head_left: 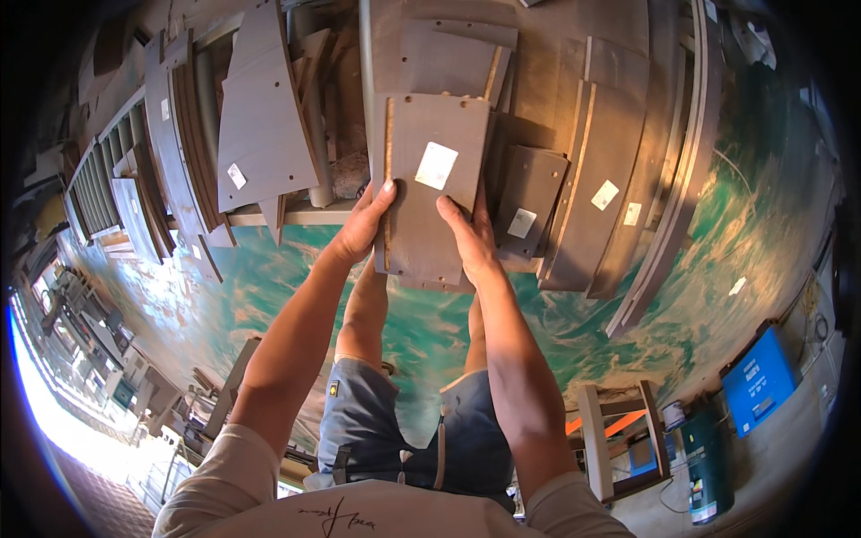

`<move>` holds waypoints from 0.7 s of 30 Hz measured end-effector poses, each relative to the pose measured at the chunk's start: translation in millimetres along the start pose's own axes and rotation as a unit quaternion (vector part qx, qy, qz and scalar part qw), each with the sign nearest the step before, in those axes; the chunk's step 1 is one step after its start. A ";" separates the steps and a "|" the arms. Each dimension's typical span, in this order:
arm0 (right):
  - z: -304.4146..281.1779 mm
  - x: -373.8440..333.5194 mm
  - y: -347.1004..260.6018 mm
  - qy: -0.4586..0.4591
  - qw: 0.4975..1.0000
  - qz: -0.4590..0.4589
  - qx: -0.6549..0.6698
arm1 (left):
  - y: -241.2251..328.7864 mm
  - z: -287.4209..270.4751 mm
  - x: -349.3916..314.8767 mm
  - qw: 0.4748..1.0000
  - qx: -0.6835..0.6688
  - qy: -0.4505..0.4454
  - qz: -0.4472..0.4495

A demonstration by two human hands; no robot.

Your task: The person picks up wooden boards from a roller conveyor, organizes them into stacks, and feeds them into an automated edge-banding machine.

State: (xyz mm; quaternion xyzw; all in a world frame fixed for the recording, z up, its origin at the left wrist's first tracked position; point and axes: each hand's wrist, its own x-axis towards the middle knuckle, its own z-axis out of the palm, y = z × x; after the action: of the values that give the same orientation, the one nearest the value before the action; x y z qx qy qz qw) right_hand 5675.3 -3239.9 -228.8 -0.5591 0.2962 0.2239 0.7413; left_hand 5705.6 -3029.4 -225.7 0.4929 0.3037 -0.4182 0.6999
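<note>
"Head view: what labels or writing do you see from there?"

"One white label (pixel 437 165) sits aslant on the upper face of the grey-brown panel (pixel 426 229) I'm holding; its print is too small for me to read. Right of the panel, a smaller panel (pixel 535 177) carries another, and so does a broad panel (pixel 260 117) to its left. Dark script-like marks cross my shirt (pixel 439 509), nearer me than the panel."

"How does yours look?"

"Flat, roughly rectangular, with a pale tan strip down its left edge and small dark holes near its far and near ends."

"Where is it in your grip?"

"Between both hands, each closed on it. My left hand (pixel 360 228) clasps the panel's left edge; my right hand (pixel 473 240) has the right edge, thumb on the face below the label. Stacked panels (pixel 448 56) show beyond the panel; whether it touches them, I can't tell."
</note>
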 end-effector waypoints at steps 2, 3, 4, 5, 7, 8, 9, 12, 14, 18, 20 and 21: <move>-1.9 -3.3 -4.6 -0.035 0.999 -0.025 -0.016 | -7.8 -2.5 -7.6 0.999 0.033 0.010 0.019; -5.1 -9.0 -5.1 -0.025 0.999 -0.027 -0.001 | -6.9 -3.1 -8.0 0.999 0.040 0.015 0.015; -18.5 -7.6 7.6 -0.017 0.999 -0.032 0.016 | -7.3 -2.1 -8.1 0.995 0.069 0.039 0.064; -32.7 -11.7 7.6 0.057 0.998 -0.038 0.014 | 3.3 11.6 -15.0 0.987 0.096 0.069 0.110; -66.7 -19.0 3.7 0.199 0.978 -0.045 -0.052 | -3.7 26.4 -16.9 0.841 0.344 0.307 0.284; -90.6 -21.5 9.1 0.279 0.953 -0.045 -0.111 | 12.9 68.9 -28.7 0.796 0.340 0.377 0.329; -108.9 -20.3 19.0 0.302 0.942 -0.054 -0.137 | 6.2 94.7 -37.7 0.841 0.309 0.327 0.301; -139.4 -19.8 48.7 0.321 0.903 -0.066 -0.279 | -8.8 193.2 -31.6 0.965 0.184 0.086 0.168; -139.6 -16.5 52.2 0.265 0.898 -0.046 -0.349 | -65.7 205.3 19.3 0.908 0.330 0.180 0.188; -126.0 -19.9 33.0 0.242 0.898 -0.048 -0.363 | -93.4 198.3 68.7 0.919 0.301 0.254 0.008; -131.2 -17.5 36.9 0.242 0.891 -0.077 -0.376 | -101.0 202.0 75.4 0.924 0.282 0.259 -0.004; -135.7 -18.4 39.6 0.241 0.887 -0.090 -0.385 | -102.6 206.9 75.8 0.928 0.272 0.253 0.003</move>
State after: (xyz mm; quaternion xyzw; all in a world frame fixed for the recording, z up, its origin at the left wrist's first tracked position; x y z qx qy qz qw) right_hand 5610.1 -3359.5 -270.7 -0.8614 0.3047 0.1114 0.3908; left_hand 5652.8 -3263.3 -265.8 0.7546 0.3443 -0.3441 0.4400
